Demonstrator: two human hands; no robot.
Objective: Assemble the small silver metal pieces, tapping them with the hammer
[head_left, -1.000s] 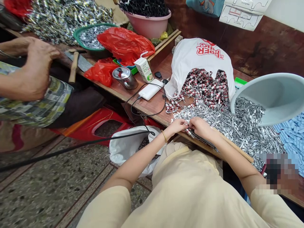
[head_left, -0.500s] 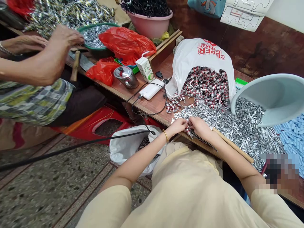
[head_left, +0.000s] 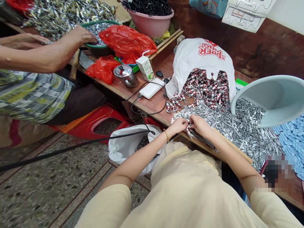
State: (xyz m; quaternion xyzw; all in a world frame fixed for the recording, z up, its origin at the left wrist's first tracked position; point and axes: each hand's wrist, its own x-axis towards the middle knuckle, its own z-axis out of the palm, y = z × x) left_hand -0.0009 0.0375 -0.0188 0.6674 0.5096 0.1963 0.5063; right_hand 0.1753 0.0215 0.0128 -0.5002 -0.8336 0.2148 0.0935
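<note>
Neighbour's hand [head_left: 85, 35] reached basin [head_left: 101, 47]; left hand [head_left: 180, 124], right hand [head_left: 199, 124] pinch banded metal piece [head_left: 188, 132].

Red-and-silver banded clips, a white plastic bag [head_left: 187, 57] with red lettering, a pale grey basin [head_left: 280, 98], light blue pieces [head_left: 293, 136], a pink basin [head_left: 152, 23], a reddish-brown table [head_left: 152, 104].

**Mostly ones, some past counting**

Four hands show: one left hand [head_left: 178, 125] and one right hand [head_left: 199, 124] of the wearer, plus two co-worker's hands [head_left: 82, 34]. Between the wearer's fingers is one red-and-silver metal piece [head_left: 189, 133]. Basins number three: one pink basin [head_left: 152, 23], one green basin [head_left: 96, 47], one gray basin [head_left: 280, 98]. There is one drink carton [head_left: 145, 68], one lidded metal cup [head_left: 129, 79], one gold bracelet [head_left: 166, 135] and one red stool [head_left: 87, 128]. Loose silver parts [head_left: 247, 133] and light-blue pieces [head_left: 293, 139] are too many to count.
</note>
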